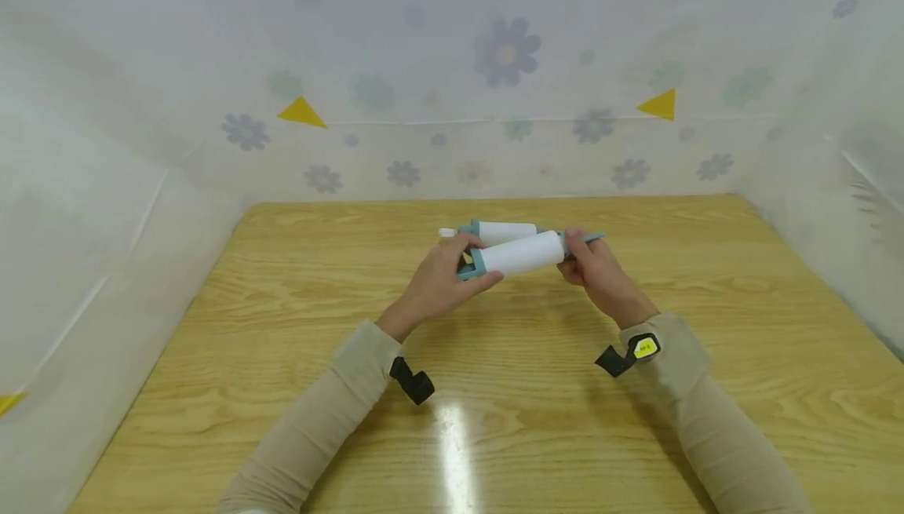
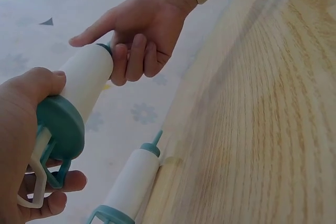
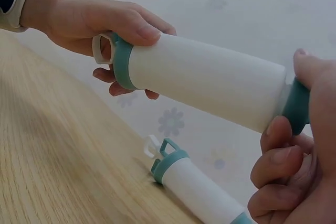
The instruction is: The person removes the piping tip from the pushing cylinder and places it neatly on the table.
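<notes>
Both hands hold a large plastic syringe (image 1: 524, 253) with a white barrel and teal ends, raised above the table. At its handle end, my left hand (image 1: 439, 282) grips the teal collar (image 2: 65, 127), with thumb and fingers on opposite sides. A white plunger handle (image 3: 101, 49) sticks out there. My right hand (image 1: 597, 271) pinches the teal nozzle cap (image 3: 297, 106) at the other end; a pale neck shows between cap and barrel. Behind it, a second, similar syringe (image 1: 510, 230) lies on the table, partly hidden by the held one in the head view.
The wooden table (image 1: 318, 271) has a light reflection near its front. A pale flowered curtain (image 1: 424, 67) hangs behind and at the sides, with yellow triangles (image 1: 304, 112) on it. Each wrist wears a black camera strap (image 1: 413, 380).
</notes>
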Tool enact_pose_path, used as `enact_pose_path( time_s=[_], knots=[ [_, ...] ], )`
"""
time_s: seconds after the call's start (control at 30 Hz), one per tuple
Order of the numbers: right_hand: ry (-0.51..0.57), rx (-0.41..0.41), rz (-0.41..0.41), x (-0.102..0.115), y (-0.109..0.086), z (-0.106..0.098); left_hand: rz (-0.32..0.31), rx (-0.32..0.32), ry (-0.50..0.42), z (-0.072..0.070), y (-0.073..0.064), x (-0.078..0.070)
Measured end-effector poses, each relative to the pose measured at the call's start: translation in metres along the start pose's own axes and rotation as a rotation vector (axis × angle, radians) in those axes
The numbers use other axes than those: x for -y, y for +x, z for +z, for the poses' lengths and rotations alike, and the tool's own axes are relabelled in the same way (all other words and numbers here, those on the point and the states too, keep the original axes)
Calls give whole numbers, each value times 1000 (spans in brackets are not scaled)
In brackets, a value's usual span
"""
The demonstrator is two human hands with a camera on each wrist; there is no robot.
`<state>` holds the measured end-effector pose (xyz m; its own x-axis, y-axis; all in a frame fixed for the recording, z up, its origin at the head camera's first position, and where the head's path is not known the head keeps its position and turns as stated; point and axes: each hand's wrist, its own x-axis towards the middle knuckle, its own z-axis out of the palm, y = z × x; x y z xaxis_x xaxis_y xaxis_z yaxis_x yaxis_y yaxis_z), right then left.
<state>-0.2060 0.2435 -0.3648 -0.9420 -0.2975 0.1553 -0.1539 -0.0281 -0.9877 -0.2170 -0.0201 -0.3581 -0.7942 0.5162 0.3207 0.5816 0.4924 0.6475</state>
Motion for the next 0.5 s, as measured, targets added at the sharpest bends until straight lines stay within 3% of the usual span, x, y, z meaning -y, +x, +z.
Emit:
enact_pose_path(
  time_s=[0.17, 0.5],
  knots=[
    [3, -68, 25, 0, -2, 2, 6, -17, 15, 1, -1, 0],
    [78, -129, -116, -4, -1, 8, -24, -8, -58, 4, 0, 0]
  ],
)
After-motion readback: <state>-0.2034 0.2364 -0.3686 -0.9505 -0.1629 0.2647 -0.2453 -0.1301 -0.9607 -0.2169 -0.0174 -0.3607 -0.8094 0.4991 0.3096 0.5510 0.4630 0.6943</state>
